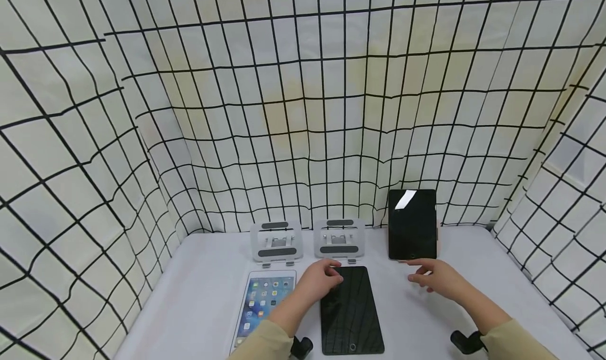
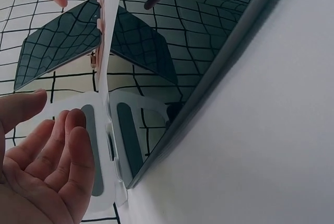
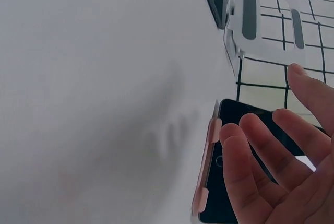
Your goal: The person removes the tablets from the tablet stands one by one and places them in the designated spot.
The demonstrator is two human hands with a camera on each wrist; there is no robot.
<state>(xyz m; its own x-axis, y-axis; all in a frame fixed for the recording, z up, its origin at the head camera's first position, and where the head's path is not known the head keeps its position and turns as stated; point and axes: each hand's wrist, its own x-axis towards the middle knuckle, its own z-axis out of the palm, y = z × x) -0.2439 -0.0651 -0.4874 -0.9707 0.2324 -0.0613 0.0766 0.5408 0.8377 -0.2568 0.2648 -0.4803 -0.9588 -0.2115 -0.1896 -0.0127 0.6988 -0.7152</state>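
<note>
Over the upper left part of a dark-screened tablet (image 1: 352,312) lying flat, my left hand (image 1: 322,278) has its fingers loosely bent and holds nothing. The left wrist view shows that hand (image 2: 49,166) with an empty palm near a white stand (image 2: 94,198). A second dark tablet (image 1: 412,226) leans upright on a pink stand (image 3: 205,182) at the back right. Just in front of it is my right hand (image 1: 437,278), its fingers relaxed around nothing. In the right wrist view the right hand (image 3: 282,166) partly covers this tablet; contact with it cannot be told.
Left of the flat dark tablet lies a white tablet (image 1: 260,302) with a lit screen, partly hidden by my left forearm. Two white stands with grey pads, a left one (image 1: 276,241) and a right one (image 1: 339,239), stand behind. Grid-patterned cloth (image 1: 331,112) encloses the white table (image 1: 189,297).
</note>
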